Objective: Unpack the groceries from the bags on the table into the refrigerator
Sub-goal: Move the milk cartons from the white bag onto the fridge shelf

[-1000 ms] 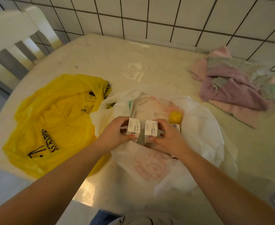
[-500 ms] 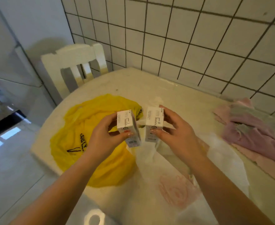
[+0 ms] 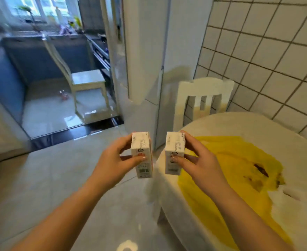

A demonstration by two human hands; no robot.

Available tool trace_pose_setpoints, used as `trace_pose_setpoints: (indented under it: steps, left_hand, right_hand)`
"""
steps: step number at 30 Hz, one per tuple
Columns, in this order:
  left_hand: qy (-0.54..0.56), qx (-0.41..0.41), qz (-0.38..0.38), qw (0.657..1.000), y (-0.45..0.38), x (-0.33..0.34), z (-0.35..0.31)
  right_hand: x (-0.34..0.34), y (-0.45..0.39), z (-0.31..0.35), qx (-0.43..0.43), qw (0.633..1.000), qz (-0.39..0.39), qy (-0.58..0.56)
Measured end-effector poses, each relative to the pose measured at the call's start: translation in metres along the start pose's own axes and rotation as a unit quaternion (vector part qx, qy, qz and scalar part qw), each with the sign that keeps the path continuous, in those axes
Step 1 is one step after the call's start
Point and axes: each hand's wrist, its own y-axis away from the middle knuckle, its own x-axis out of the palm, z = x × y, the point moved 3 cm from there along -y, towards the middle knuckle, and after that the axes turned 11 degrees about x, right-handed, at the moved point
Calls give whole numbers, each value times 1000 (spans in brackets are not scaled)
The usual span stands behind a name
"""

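Note:
My left hand [image 3: 112, 162] grips a small white carton [image 3: 142, 154], held upright over the floor. My right hand [image 3: 201, 160] grips a second white carton [image 3: 174, 153] just over the table's left edge. The two cartons stand side by side, a little apart. The yellow bag [image 3: 230, 171] lies flat on the round white table [image 3: 276, 134] to my right. The tall white refrigerator [image 3: 149, 51] stands ahead with its doors closed. The white bag is out of view.
A white chair [image 3: 203, 95] stands between the table and the refrigerator, against the tiled wall [image 3: 267, 51]. A second chair [image 3: 83, 80] stands in the room beyond a dark threshold [image 3: 72, 131]. Glossy tiled floor [image 3: 58, 178] spreads to my left.
My view has swung left from the table toward the refrigerator. Both hands have carried the cartons along, off the bags and out past the table's edge.

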Motion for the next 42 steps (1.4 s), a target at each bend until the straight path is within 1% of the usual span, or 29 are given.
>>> trace_pose_setpoints:
  steps: [5, 9, 14, 19, 25, 30, 32, 36, 39, 42]
  left_hand:
    - [-32, -26, -68, 997, -6, -101, 38]
    - [-48, -47, -128, 989, -21, -160, 69]
    - [-48, -50, -183, 981, -61, -219, 113]
    - [-70, -62, -223, 970, -122, -275, 159]
    - [-58, -68, -275, 957, -190, -326, 204]
    - [-49, -83, -271, 958, -246, -356, 243]
    - [-44, -79, -261, 961, -276, -369, 263]
    - [-26, -67, -222, 972, -350, -391, 305]
    - [-31, -42, -168, 984, -417, -408, 335]
    - [-6, -14, -114, 993, -487, -422, 357]
  right_hand:
    - [103, -53, 35, -33, 997, 68, -11]
    - [165, -99, 61, -60, 992, 113, -5]
    - [233, -168, 82, -74, 986, 142, -35]
    - [295, -255, 104, -102, 977, 173, -78]
    - [358, -353, 132, -110, 967, 200, -109]
    - [392, -414, 131, -82, 969, 211, -101]
    - [401, -442, 127, -70, 972, 199, -101]
    - [416, -507, 125, -47, 982, 145, -108]
    - [427, -560, 128, -35, 990, 91, -105]
    - [432, -611, 138, -27, 995, 24, -89]
